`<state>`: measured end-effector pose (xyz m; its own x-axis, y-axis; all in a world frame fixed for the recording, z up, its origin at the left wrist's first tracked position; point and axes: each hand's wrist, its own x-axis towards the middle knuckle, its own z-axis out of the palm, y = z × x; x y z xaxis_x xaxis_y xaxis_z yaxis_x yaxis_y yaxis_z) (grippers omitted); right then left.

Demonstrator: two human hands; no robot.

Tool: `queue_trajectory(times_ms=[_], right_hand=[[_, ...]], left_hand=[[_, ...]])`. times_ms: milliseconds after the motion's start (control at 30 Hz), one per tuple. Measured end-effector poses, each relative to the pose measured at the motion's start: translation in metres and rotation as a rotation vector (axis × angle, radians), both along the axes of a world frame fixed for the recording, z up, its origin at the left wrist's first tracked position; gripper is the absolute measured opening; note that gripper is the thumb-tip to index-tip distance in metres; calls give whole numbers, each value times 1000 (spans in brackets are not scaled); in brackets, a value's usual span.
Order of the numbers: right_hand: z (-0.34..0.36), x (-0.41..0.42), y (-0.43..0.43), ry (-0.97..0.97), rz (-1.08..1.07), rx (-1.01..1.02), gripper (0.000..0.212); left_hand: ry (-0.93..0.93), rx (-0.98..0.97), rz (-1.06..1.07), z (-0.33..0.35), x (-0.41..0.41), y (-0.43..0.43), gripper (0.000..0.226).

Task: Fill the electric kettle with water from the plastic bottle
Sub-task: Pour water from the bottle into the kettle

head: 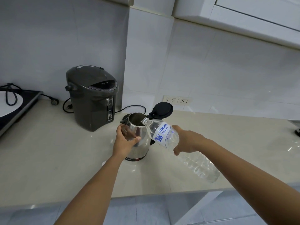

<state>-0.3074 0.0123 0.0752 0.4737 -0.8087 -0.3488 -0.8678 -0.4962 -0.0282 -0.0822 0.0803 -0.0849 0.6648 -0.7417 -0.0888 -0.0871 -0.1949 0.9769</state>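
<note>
— Where does it all stand?
— The kettle (138, 135) stands on the counter (48, 151), lid up, steadied by my left hand (125, 140).
— And the pour?
— My right hand (186, 140) clasps the plastic bottle (164, 135), mouth at the rim; water is probably flowing. Next, tip steeper.
</note>
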Motion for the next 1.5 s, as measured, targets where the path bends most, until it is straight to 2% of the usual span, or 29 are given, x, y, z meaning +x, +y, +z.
queue_trajectory(times_ms=[133, 400, 500, 667, 1267, 1500], right_hand=[[2, 1, 0, 3, 0, 9, 102], [-1, -1, -2, 12, 7, -1, 105], [1, 0, -4, 29, 11, 1, 105], [-3, 0, -3, 27, -6, -22, 104], [3, 3, -5, 98, 28, -57, 100], [6, 3, -4, 103, 36, -62, 100]], left_hand=[[-10, 3, -2, 2, -1, 1, 102], [0, -5, -25, -1, -6, 3, 70], [-2, 5, -21, 0, -7, 3, 76], [-47, 41, 8, 2, -9, 2, 103], [-90, 82, 14, -1, -8, 3, 109], [-91, 67, 15, -1, -7, 4, 96]])
